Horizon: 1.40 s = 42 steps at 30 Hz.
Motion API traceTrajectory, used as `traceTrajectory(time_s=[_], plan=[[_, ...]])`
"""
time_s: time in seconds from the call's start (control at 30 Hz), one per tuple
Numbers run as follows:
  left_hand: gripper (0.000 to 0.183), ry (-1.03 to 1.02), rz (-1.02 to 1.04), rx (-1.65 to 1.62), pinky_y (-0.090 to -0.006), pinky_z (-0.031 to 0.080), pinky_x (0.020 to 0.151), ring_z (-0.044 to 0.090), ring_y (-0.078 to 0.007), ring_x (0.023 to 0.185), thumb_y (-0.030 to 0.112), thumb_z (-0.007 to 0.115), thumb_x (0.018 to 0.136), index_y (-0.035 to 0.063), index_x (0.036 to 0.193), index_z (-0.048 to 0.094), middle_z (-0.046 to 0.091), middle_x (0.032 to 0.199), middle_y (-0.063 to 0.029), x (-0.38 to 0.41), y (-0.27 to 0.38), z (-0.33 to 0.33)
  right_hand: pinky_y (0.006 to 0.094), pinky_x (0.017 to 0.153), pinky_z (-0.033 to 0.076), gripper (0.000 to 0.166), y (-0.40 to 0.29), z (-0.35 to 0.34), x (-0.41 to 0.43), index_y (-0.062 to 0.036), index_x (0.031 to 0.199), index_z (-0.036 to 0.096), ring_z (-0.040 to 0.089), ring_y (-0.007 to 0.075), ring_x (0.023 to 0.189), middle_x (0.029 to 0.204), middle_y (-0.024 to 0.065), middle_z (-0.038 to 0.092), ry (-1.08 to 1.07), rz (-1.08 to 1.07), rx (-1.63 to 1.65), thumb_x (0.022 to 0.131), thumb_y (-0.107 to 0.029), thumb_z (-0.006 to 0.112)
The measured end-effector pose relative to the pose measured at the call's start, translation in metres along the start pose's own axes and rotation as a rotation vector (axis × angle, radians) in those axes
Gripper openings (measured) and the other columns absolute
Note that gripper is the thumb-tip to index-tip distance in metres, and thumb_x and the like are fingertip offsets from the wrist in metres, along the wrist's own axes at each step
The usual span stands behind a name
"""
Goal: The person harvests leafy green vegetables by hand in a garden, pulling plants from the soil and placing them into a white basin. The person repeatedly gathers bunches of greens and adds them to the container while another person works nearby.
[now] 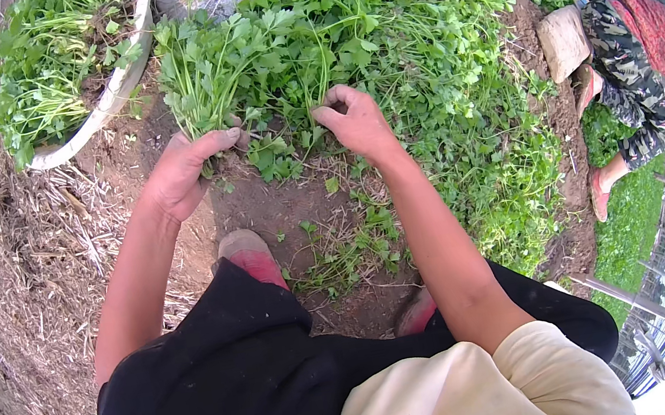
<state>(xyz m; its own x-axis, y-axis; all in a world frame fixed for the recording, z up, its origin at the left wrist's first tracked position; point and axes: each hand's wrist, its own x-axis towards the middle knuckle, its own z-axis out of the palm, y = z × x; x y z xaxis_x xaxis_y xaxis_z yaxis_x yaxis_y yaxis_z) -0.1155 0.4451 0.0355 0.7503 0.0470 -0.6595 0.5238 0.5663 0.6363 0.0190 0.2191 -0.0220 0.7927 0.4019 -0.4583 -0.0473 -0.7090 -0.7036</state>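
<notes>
My left hand (190,165) is closed around the lower stems of a bunch of leafy green seedlings (201,91), which look like celery. To its right, my right hand (354,118) pinches a few thin stems (319,71) between thumb and forefinger at the near edge of a dense bed of the same plants (426,60). Their roots are mostly hidden by leaves and fingers. A round, pale-rimmed container (119,98) at the upper left holds more bunches with soil on the roots.
My shoes (252,257) stand on bare soil, with loose seedlings (359,249) lying between them. Dry straw (69,212) covers ground on the left. At the right, another person (625,66) in camouflage trousers is beside a soil furrow and another green bed (625,224), near the greenhouse frame (645,303).
</notes>
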Motion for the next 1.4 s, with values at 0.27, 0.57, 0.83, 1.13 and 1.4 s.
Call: traceTrajectory(time_s=[0.27,0.57,0.83,1.13,1.4], plan=[[0.029,-0.023,0.06,0.105,-0.03,0.045,0.086,0.061,-0.0153,0.092,0.013,0.073,0.079,0.0062,0.104,0.061,0.066,0.099,-0.0046,0.006,0.0,-0.004,0.0288,0.072,0.05,0.013,-0.023,-0.042,-0.035,-0.0024,0.094,0.059,0.064,0.0145,0.083,0.095,0.0099,0.068,-0.288,0.105,0.836,0.086,-0.012,0.064],[0.026,0.008,0.012,0.073,-0.0294,0.045,0.084,0.06,-0.0135,0.092,0.011,0.07,0.082,0.0071,0.106,0.061,0.065,0.099,-0.002,0.006,-0.003,-0.013,0.0304,0.081,0.05,0.03,-0.018,-0.037,-0.033,-0.0023,0.106,0.067,0.064,0.0165,0.09,0.095,0.0079,0.069,-0.465,0.005,-0.226,0.079,-0.015,0.069],[0.025,0.014,0.062,0.09,-0.0286,0.045,0.081,0.059,-0.013,0.089,0.012,0.071,0.081,0.0083,0.104,0.061,0.064,0.096,-0.0015,0.004,-0.004,-0.002,0.0352,0.071,0.05,0.019,-0.013,-0.008,-0.003,-0.0039,0.093,0.06,0.061,0.0179,0.079,0.092,0.005,0.062,-0.161,0.127,0.433,0.085,-0.02,0.064],[0.028,-0.037,0.19,-0.019,-0.0299,0.045,0.087,0.061,-0.0153,0.094,0.009,0.07,0.081,0.0066,0.107,0.06,0.064,0.097,-0.0022,-0.003,0.007,-0.011,0.0294,0.076,0.049,0.016,-0.004,-0.028,-0.054,-0.0023,0.097,0.06,0.063,0.0151,0.079,0.092,0.0073,0.069,-0.716,-0.164,0.156,0.085,-0.013,0.061],[0.026,-0.023,0.13,-0.068,-0.0306,0.046,0.089,0.061,-0.0166,0.096,0.007,0.068,0.082,0.0065,0.107,0.06,0.065,0.099,-0.0044,0.004,-0.005,-0.006,0.0398,0.071,0.051,0.018,0.026,-0.02,-0.034,-0.0037,0.089,0.066,0.062,0.0297,0.079,0.089,0.0146,0.061,0.151,-0.306,-0.62,0.074,-0.013,0.064]])
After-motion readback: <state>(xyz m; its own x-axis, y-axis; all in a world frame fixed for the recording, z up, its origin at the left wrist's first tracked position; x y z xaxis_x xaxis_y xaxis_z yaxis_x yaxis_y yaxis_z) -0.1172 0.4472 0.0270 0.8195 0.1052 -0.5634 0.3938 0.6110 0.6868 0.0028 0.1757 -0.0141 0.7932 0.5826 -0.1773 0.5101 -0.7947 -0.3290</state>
